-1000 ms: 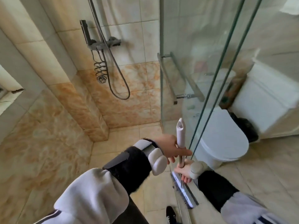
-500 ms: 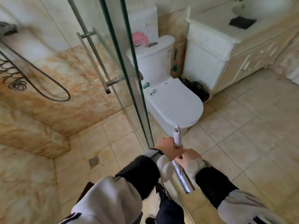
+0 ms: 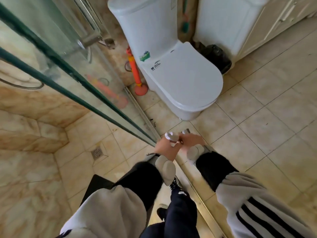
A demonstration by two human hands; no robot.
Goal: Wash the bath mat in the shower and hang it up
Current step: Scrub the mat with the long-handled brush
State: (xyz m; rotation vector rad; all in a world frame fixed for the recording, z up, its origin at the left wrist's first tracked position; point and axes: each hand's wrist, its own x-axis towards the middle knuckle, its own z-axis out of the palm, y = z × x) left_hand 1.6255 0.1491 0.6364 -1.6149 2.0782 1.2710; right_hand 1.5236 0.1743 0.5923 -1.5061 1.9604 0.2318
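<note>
Nearest you, a dark flat slab (image 3: 98, 185), most likely the bath mat, lay on the shower floor, partly hidden behind your left sleeve. It was already inside the wet area, where it could be rinsed.

Just beyond, above the shower threshold (image 3: 186, 172), your left hand (image 3: 165, 148) had its fingers clamped round the white-handled tool (image 3: 170, 136). Your right hand (image 3: 191, 140) gripped the tool close beside it, fingers curled in. That two-handed hold looked meant to steady an upright shaft, whose lower end was hidden under your hands.

The floor drain (image 3: 97, 152) sat off to the left, placed to take the runoff. The glass door (image 3: 72, 54) ran away from your hands. Farther off, an orange plunger (image 3: 134, 69) stood between the glass and the toilet (image 3: 185, 78), and a black bin bag (image 3: 218, 56) sat tucked against the cabinet (image 3: 228, 23).
</note>
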